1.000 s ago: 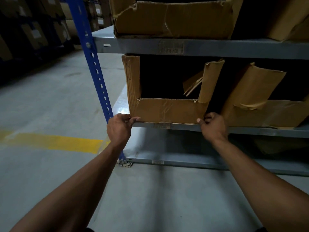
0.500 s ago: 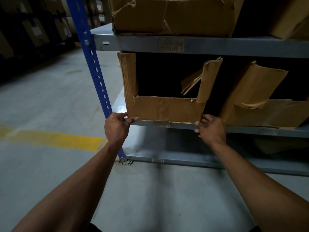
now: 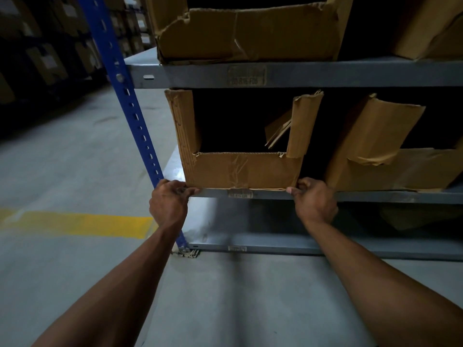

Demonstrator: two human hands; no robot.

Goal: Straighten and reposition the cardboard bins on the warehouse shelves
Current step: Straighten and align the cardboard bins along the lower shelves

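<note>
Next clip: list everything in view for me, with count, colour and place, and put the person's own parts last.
cardboard bin: 1, brown, middle shelf at its left end, front panel torn, held at both bottom front corners
neighbouring bin: 1, brown, same shelf to the right, flap bent
upper bins: 2 partly in view, brown, top shelf
shelf beams: 3, grey, stacked levels with small labels
upright post: 1, blue, perforated, left of the bins
floor stripe: 1, yellow, on grey concrete at left
far racks: dim, boxes too dark to count
left hand: grips bin's bottom left corner
right hand: grips bin's bottom right corner
</note>
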